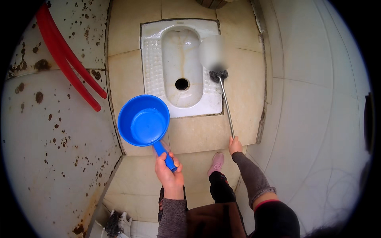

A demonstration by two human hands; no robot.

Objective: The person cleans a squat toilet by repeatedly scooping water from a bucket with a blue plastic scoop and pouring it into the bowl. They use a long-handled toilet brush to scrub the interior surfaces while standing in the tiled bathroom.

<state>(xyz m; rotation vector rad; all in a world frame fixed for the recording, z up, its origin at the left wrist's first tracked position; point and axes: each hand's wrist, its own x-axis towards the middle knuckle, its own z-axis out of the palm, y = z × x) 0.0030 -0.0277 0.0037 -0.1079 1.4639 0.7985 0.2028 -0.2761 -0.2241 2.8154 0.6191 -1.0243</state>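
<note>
My left hand (169,174) is wrapped round the handle of a blue plastic dipper (145,122), whose round bowl faces up and looks empty. It is above the tiles at the near left corner of a white squat toilet (152,67). My right hand (235,145) grips the near end of a long-handled scrubbing brush (226,101) with a thin metal rod and a dark grey, bristly head. That head is over the toilet's right edge, beside the basin. A blurred whitish patch covers what lies just beyond it.
Two red hoses (65,59) hang along the stained left wall (51,139). Beige tiles (190,133) surround the toilet, with a step edge on my side. A pale wall (305,111) stands close on the right. Dark and whitish items (119,224) lie at the lower left.
</note>
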